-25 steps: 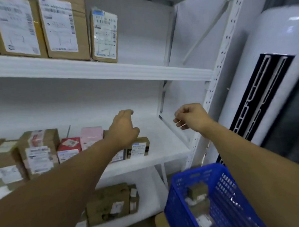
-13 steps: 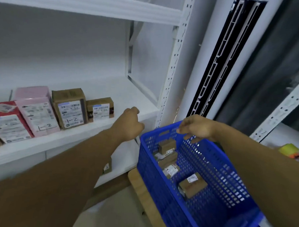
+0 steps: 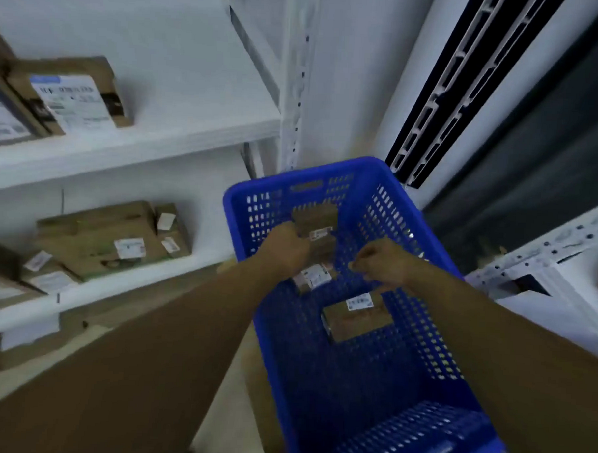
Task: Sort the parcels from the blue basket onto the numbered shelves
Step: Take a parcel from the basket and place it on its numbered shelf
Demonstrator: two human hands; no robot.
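The blue basket (image 3: 419, 334) stands low at centre right, and both my hands are inside it. Three brown parcels with white labels lie in it: one at the far end (image 3: 320, 218), one in the middle (image 3: 314, 278), one nearer me (image 3: 357, 316). My left hand (image 3: 286, 248) has its fingers curled against the left edge of the far parcel; blur hides whether it grips it. Loosely curled above the basket's middle, my right hand (image 3: 380, 262) holds nothing.
White shelves (image 3: 133, 149) rise on the left, with labelled brown parcels on the upper level (image 3: 70, 96) and the lower level (image 3: 101, 240). A shelf upright (image 3: 296, 89) stands just behind the basket. A tall white unit with a black slot (image 3: 433, 95) is at the right.
My view has dropped from the shelves to the basket. Both hands came down from shelf height into the basket; the left one now touches the far parcel.
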